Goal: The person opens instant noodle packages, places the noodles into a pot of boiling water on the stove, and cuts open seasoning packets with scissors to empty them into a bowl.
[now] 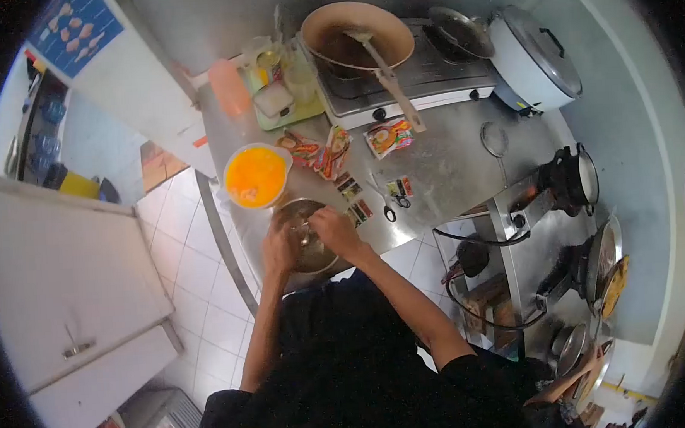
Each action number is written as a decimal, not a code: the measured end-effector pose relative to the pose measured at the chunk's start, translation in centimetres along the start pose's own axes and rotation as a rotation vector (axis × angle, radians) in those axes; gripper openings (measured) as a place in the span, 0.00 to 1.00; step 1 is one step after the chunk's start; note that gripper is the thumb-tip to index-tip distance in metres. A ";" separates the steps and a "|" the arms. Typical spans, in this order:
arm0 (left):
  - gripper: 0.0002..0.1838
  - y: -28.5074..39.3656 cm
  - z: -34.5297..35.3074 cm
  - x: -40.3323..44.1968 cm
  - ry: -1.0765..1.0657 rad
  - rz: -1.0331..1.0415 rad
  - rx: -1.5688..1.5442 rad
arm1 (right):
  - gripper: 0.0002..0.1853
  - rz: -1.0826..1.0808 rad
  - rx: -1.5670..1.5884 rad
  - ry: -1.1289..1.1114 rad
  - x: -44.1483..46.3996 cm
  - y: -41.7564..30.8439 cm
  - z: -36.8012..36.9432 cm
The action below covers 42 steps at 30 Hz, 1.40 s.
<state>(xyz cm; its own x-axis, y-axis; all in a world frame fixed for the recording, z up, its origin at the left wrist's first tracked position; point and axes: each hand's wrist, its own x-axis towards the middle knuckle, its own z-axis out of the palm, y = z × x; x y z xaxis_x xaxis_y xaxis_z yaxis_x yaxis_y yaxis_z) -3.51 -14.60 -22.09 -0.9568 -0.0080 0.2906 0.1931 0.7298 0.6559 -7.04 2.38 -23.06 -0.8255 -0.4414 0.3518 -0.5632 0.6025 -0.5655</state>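
Observation:
Both hands are over a round metal bowl (pixel 311 260) at the counter's front edge. My left hand (pixel 281 244) is on the bowl's left side and my right hand (pixel 334 231) on its right, their fingers curled close together around something small and shiny that I cannot make out. Just behind the bowl stands a white bowl of orange, egg-like liquid (pixel 256 176). Opened noodle packets (pixel 332 154), another packet (pixel 389 137), small sachets (pixel 349 187) and scissors (pixel 386 204) lie to the right.
A pan (pixel 333 40) with a spatula (pixel 388 76) sits on the gas stove (pixel 444 85). A rice cooker (pixel 528 65) and strainer (pixel 494 139) are at the right, beside a lower burner with a black pot (pixel 574 178). An orange cup (pixel 229 88) and green tray (pixel 311 108) stand behind.

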 end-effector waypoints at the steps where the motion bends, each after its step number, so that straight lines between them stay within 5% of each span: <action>1: 0.13 -0.6 0.1 -0.2 -0.060 -0.045 0.013 | 0.05 -0.055 -0.008 0.015 -0.1 0.3 0.0; 4: 0.08 -0.7 -0.1 -0.4 -0.171 -0.137 0.041 | 0.05 0.240 -0.073 -0.005 -0.3 0.5 0.5; 13: 0.07 -1.2 1.4 -0.9 0.034 -0.127 -0.063 | 0.10 0.221 0.008 -0.071 0.1 1.9 1.7; 16: 0.02 0.8 1.5 0.1 0.017 -0.142 -0.134 | 0.11 0.216 0.023 0.096 -0.1 2.0 1.7; 24: 0.06 0.0 4.5 -0.8 0.074 -0.013 -0.008 | 0.11 0.756 0.580 -0.001 0.7 1.2 3.7; 25: 0.08 -0.1 5.0 -0.6 0.105 -0.095 -0.079 | 0.11 0.760 0.581 0.012 0.7 1.4 3.9; 26: 0.11 -0.4 4.5 -0.8 0.065 0.084 0.092 | 0.11 0.715 0.529 0.063 0.6 1.5 4.0; 30: 0.12 -1.6 5.2 -1.4 0.021 0.158 0.069 | 0.09 0.598 0.366 0.154 0.0 1.3 3.6; 32: 0.15 -1.2 5.4 -2.3 0.041 -0.219 -0.284 | 0.09 0.673 0.446 0.097 0.1 0.8 3.0; 33: 0.15 -0.6 5.4 -2.2 0.024 -0.208 -0.289 | 0.09 0.731 0.532 0.027 0.1 0.7 3.0; 35: 0.18 0.3 5.3 -1.6 0.204 -0.173 -0.236 | 0.08 0.707 0.485 0.097 0.0 0.6 2.9; 36: 0.17 2.5 3.8 -0.6 0.162 -0.048 0.038 | 0.07 0.610 0.432 0.060 0.0 -0.2 1.5; 39: 0.13 -7.3 6.7 -2.6 -0.062 -0.025 -0.298 | 0.06 0.357 0.239 -0.026 -0.3 1.0 1.9; 40: 0.14 -0.4 3.8 -0.8 -0.149 0.050 0.097 | 0.06 0.362 0.180 -0.069 -0.5 1.3 2.7; 41: 0.14 0.4 4.1 -1.1 -0.160 0.060 0.090 | 0.06 0.365 0.122 -0.110 -0.7 1.4 3.1; 42: 0.16 0.8 4.4 -1.2 -0.112 -0.175 -0.144 | 0.06 0.376 0.116 -0.101 -0.5 1.2 2.8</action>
<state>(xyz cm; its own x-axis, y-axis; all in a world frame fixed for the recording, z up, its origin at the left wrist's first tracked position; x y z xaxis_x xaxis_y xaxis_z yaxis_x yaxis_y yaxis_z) -3.17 -11.05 -24.95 -0.9949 -0.0443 0.0903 0.0436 0.6188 0.7843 -7.19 1.52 -26.03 -0.9619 -0.2715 0.0326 -0.2101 0.6577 -0.7234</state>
